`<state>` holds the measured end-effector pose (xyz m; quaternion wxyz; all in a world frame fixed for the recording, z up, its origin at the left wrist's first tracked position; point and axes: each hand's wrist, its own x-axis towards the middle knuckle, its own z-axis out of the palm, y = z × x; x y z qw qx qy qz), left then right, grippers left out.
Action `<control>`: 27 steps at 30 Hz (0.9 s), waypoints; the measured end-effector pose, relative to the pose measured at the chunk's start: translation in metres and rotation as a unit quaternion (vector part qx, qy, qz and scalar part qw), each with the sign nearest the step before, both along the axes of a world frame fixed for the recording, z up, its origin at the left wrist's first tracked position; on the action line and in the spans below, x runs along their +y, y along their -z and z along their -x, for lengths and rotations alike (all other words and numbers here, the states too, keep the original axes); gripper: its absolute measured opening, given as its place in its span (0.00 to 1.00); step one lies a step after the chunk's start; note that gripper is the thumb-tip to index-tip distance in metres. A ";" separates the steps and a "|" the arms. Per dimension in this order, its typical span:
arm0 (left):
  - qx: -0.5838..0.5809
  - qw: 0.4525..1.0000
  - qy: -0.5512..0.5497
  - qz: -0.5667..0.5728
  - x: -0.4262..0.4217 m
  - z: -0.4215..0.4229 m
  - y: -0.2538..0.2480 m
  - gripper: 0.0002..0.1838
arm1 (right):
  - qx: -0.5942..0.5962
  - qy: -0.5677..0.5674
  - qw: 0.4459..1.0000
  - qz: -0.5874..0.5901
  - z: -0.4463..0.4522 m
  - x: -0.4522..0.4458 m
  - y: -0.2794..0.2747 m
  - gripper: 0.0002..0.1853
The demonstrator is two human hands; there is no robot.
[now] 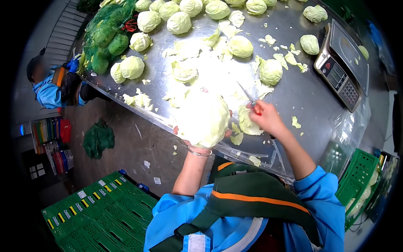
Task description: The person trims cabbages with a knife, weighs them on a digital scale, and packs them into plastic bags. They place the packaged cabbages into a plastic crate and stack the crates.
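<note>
A large pale cabbage (204, 117) rests in my left hand (196, 147), whose fingertips show around its sides while the palm is hidden beneath it. My right hand (265, 117) is closed round the red handle of a knife (245, 91), its blade pointing up and to the left over the metal table (289, 101). Just under my right hand lies a smaller cabbage (248, 121). Beyond my hands, a leafy cabbage (270, 71) and a trimmed one (184, 72) sit among loose leaves. Strong glare whitens the table's middle.
More cabbages (179, 23) line the far side. Green net bags (105, 40) of cabbages lie at the far left, near a co-worker (52, 86). A scale (341, 69) stands right. Green crates (100, 214) are lower left, another crate (357, 178) lower right.
</note>
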<state>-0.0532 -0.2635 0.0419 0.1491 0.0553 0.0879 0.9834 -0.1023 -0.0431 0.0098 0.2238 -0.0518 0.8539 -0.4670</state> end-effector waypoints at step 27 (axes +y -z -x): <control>-0.508 0.256 -0.372 0.734 -0.297 0.210 0.063 0.66 | -0.253 0.586 0.710 0.297 -0.150 0.254 -0.013 0.22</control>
